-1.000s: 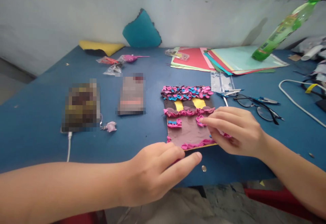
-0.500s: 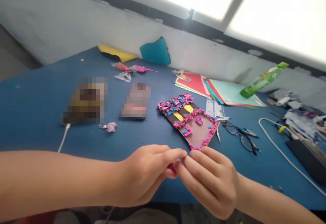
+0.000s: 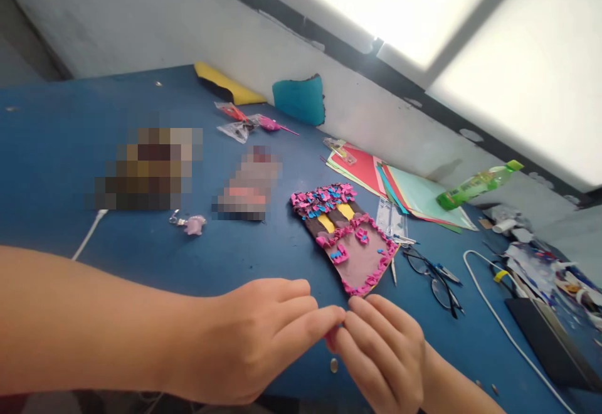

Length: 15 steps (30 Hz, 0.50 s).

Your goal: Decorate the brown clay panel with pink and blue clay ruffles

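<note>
My left hand (image 3: pixel 263 332) and my right hand (image 3: pixel 388 345) meet fingertip to fingertip over the front edge of the table. Both are closed in a pinch. Whatever lies between them is almost wholly hidden; half a second ago a small bit of pink clay showed there. Just beyond my right hand a decorated panel (image 3: pixel 355 260) lies flat on the table. Its mauve front has a raised pink clay border and small pink and blue shapes, above it come dark and yellow blocks, and pink and blue bits crowd the far end.
On the blue table (image 3: pixel 226 257) lie two blurred devices, a lilac charm (image 3: pixel 194 224), glasses (image 3: pixel 435 282) and coloured paper sheets (image 3: pixel 360 166). A green bottle (image 3: pixel 480 185) lies on the paper. A white cable (image 3: pixel 498 310) and clutter line the right side.
The view has tilted, and my hands appear slightly lower. My fingertips stay together, and the pink bit between them is now largely covered. The panel stays in place.
</note>
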Each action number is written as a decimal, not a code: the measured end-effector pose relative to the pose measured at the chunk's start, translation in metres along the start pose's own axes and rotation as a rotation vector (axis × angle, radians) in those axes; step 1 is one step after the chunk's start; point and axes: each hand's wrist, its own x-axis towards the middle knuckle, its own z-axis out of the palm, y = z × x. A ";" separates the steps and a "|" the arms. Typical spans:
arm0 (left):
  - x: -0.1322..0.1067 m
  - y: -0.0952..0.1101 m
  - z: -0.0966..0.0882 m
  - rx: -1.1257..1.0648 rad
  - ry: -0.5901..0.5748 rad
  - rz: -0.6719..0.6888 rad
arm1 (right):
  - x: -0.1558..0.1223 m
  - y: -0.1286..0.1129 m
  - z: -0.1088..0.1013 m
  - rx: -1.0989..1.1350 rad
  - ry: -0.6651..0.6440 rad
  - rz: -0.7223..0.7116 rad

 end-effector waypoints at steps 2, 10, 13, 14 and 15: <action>0.000 -0.002 -0.001 0.004 -0.024 -0.008 | -0.003 0.008 -0.002 0.031 0.007 0.124; 0.006 -0.008 0.002 -0.084 -0.110 -0.009 | -0.021 0.071 0.005 -0.320 -0.218 0.536; 0.005 -0.007 0.002 -0.051 -0.133 0.004 | -0.032 0.087 0.008 -0.349 -0.299 0.529; 0.005 -0.006 0.002 -0.036 -0.139 0.004 | -0.034 0.090 0.008 -0.334 -0.340 0.534; 0.005 -0.006 0.002 -0.024 -0.147 0.000 | -0.035 0.091 0.008 -0.306 -0.383 0.534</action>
